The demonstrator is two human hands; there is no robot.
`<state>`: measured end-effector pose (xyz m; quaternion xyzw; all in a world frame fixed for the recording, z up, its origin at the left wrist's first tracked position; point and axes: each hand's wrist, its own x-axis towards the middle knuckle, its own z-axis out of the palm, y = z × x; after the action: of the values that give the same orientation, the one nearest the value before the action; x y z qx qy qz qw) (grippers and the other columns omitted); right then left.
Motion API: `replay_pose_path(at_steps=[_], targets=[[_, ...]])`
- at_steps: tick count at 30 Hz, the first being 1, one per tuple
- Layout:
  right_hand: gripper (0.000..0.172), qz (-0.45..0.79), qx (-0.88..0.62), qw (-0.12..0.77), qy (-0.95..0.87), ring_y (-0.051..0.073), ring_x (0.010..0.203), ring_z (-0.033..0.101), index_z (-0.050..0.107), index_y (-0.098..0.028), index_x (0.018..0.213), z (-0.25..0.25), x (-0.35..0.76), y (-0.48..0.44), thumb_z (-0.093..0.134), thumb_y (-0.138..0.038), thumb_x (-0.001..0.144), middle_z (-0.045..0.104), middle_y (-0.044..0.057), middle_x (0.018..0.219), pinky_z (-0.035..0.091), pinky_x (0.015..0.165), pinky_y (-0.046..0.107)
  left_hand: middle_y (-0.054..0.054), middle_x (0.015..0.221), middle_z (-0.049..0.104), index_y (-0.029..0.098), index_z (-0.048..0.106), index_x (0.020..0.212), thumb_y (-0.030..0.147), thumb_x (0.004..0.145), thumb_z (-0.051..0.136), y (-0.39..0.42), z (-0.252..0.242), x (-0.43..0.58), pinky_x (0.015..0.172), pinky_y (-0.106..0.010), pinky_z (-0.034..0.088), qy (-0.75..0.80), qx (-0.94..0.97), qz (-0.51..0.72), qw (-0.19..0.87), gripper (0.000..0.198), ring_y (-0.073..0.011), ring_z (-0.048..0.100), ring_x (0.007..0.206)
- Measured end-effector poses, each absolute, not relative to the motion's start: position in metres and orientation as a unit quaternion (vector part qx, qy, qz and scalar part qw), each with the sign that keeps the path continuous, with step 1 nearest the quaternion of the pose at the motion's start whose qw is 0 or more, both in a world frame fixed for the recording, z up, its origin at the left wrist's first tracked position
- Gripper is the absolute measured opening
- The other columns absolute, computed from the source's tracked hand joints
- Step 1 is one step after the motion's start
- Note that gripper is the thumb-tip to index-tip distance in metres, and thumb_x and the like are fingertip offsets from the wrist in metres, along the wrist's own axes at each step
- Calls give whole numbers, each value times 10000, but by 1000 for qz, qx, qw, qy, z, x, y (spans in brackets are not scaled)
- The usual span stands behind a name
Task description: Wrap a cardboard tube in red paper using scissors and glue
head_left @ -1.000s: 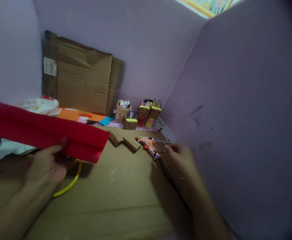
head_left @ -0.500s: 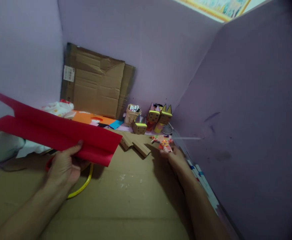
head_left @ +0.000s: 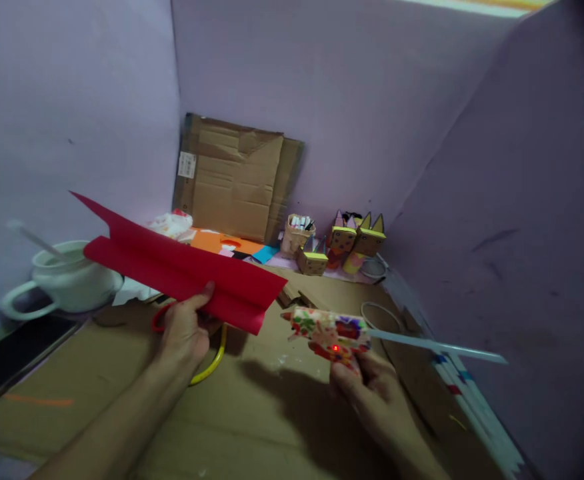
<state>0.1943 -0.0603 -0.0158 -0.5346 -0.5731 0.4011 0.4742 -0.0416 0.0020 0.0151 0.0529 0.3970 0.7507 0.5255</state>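
Left of centre in the frame, the left hand (head_left: pixel 185 330) pinched a folded sheet of red paper (head_left: pixel 182 270) near its right end, thumb on top and the other fingers closed beneath it; the sheet was held up off the brown cardboard work surface (head_left: pixel 252 420) and stretched toward the upper left. Below that hand a thin yellow loop (head_left: pixel 213 360) lay on the cardboard. Right of centre, the right hand (head_left: pixel 367 383) was wrapped around the grip of a flower-patterned glue gun (head_left: pixel 329 330), fingers closed on it, and held it above the surface with its nozzle pointing left toward the paper's edge, close to it but apart. A small red light glowed on the gun's body, and a pale glue stick (head_left: pixel 437 345) jutted from its back toward the right of the frame. At the far centre, a flattened cardboard box (head_left: pixel 237 180) leaned against the lilac wall, with small paper figures with pointed ears (head_left: pixel 359 237) and a little basket (head_left: pixel 296 233) in front of it. A white pot (head_left: pixel 69 280) sat at the left edge.
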Motion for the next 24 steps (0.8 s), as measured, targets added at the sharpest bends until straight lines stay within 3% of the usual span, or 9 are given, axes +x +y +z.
replay_pose_path(at_steps=[5,10,16,20,24], targets=[[192,337,-545,464,-612,159,535,459,673,-182,652,-13,187,-59,661,-372,675,567,20,580,378,509,271,51,722,725,216,679,889,-83,717,595,-3,14,-38,607,-175,572,393,94,758,513,355,-102,669,621],[154,364,-517,487,-603,195,553,523,704,-207,709,-12,180,-63,669,-353,676,555,16,552,459,534,291,46,778,734,246,658,941,-70,656,655,-7,13,-32,568,-198,565,390,133,757,507,425,-129,673,637],[181,379,-519,473,-603,269,726,627,721,-236,828,-36,183,-68,692,-378,719,659,63,655,532,677,335,66,616,679,218,650,804,31,445,816,-16,8,-20,519,-199,531,380,165,759,503,438,-146,636,583],[231,315,-523,475,-634,263,731,645,718,-208,836,-38,182,-68,616,-407,776,676,70,655,540,648,309,87,555,634,203,608,677,48,317,839,-22,6,-13,484,-154,487,380,171,768,487,455,-102,574,523],[245,296,-523,467,-648,209,627,637,704,-179,768,-29,178,-69,571,-384,790,672,50,632,514,567,247,73,574,635,185,606,700,85,311,843,-22,3,-11,514,-168,489,388,188,767,475,466,-102,563,539]])
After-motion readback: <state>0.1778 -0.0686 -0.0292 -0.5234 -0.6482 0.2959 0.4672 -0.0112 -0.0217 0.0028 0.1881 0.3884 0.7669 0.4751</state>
